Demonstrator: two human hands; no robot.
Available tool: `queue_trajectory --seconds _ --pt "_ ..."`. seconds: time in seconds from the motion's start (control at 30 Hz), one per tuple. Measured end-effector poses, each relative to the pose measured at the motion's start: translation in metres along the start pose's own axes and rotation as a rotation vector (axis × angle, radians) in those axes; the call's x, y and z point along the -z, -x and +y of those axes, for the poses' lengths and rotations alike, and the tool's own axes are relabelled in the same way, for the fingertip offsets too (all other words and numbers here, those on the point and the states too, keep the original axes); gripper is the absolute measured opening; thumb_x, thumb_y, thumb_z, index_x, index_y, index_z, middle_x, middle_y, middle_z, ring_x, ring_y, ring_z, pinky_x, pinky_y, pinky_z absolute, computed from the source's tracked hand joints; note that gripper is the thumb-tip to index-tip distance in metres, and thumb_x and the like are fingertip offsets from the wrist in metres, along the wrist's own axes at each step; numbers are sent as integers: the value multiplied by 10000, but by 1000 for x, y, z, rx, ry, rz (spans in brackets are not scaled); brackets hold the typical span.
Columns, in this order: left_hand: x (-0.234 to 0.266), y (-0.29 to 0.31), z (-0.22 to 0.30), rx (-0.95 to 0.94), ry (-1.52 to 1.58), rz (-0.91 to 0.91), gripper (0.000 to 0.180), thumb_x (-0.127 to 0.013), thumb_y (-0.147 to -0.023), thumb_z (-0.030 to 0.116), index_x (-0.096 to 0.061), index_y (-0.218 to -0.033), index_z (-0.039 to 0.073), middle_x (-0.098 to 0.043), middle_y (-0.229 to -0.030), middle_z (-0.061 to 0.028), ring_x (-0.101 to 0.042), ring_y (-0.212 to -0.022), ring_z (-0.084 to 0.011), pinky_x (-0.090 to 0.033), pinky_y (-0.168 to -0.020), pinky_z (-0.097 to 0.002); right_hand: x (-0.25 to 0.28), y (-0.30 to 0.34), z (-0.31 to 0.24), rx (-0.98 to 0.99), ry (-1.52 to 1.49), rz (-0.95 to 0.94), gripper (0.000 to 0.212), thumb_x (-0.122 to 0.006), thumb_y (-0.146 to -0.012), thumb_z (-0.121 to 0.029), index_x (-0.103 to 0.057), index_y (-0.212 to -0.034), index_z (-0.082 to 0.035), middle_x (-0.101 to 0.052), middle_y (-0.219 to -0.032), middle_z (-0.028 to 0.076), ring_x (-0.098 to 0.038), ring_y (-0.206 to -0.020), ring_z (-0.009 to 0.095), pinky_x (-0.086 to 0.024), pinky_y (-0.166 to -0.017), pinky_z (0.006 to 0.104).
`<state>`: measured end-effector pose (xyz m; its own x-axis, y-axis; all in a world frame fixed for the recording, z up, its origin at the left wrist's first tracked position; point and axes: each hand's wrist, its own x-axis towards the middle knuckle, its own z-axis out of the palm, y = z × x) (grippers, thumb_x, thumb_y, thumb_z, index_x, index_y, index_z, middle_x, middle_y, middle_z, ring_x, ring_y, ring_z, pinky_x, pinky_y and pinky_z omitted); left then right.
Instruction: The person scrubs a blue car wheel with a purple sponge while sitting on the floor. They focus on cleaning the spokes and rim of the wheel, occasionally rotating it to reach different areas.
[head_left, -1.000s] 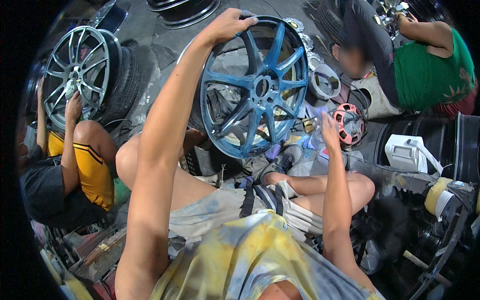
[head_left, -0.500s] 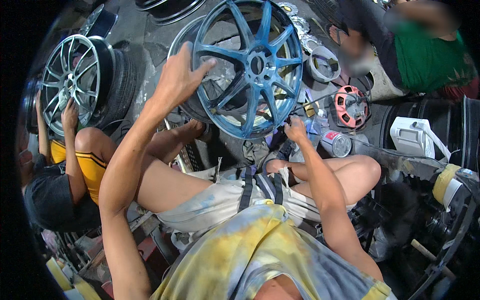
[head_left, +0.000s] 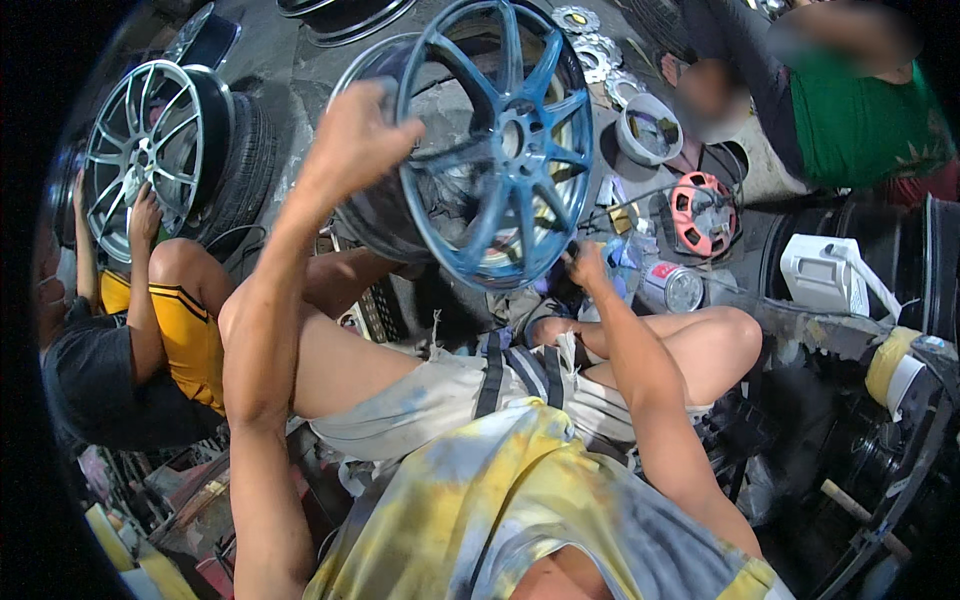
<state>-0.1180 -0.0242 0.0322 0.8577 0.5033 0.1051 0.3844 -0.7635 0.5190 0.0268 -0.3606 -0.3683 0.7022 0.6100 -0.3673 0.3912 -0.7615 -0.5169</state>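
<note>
A blue multi-spoke car wheel (head_left: 515, 140) stands tilted in front of me, its spoked face turned toward me. My left hand (head_left: 360, 140) is at its left rim, thumb spread from the fingers; the fingertips are blurred, and I cannot tell whether they touch the rim. By the wheel's lower right edge, my right hand (head_left: 587, 268) has its fingers closed around something dark, mostly hidden by the hand. Behind the blue wheel, a second, silver-edged wheel barrel (head_left: 370, 215) shows on the left.
On the left, a co-worker's hand (head_left: 145, 215) is at a silver wheel (head_left: 145, 160) beside a tyre (head_left: 250, 165). To the right are a white bucket (head_left: 650, 150), a red cable reel (head_left: 703, 215), a can (head_left: 672, 288) and a white device (head_left: 822, 275). Another person in green (head_left: 860, 130) is at upper right.
The blue wheel has turned and tipped, so its face looks narrower and its spokes have shifted. My left hand has moved slightly left and down; my right hand stays near the lower rim.
</note>
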Motion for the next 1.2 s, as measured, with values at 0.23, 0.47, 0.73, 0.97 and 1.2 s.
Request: queue_trajectory --seconds 0.23,0.47,0.73,0.97,1.2 --pt "-16 -52 -46 -12 -250 261 531 -644 -951 457 -653 -1177 -23 -692 -925 -279 -672 -902 -436 -510 -827 -495 16 -5 -9 -244 -4 276 370 -791 -838 -344 -704 -1045 -51 -667 -1096 203 -648 -1053 408 -517 -899 499" --pt "-29 -76 -16 55 -234 268 544 -546 -1015 480 -640 -1300 26 -703 -1005 -324 -668 -1009 -508 -519 -881 -552 -1 -13 -15 -289 -53 220 358 -785 -857 -300 -689 -1070 -29 -707 -1061 217 -667 -1064 419 -525 -906 497" --pt "-30 -87 -2 -188 -140 237 389 -561 -1031 385 -637 -1065 5 -669 -878 -312 -655 -878 -510 -502 -752 -537 6 -51 89 -145 -167 257 317 -765 -849 -163 -710 -1092 33 -759 -851 161 -753 -771 266 -590 -744 402" --pt "6 -59 -15 -156 -314 33 525 -479 -1054 470 -666 -977 -14 -664 -839 -307 -658 -831 -494 -498 -749 -534 181 12 -102 150 -547 233 289 -765 -903 -220 -763 -1055 26 -740 -864 110 -719 -696 164 -567 -631 304" --pt "-17 -53 -2 -174 -153 188 582 -489 -1046 477 -678 -818 -24 -651 -762 -271 -633 -746 -480 -481 -695 -516 181 33 -289 785 -588 621 207 -624 -971 -88 -722 -1095 47 -716 -1071 178 -692 -955 354 -536 -860 401"
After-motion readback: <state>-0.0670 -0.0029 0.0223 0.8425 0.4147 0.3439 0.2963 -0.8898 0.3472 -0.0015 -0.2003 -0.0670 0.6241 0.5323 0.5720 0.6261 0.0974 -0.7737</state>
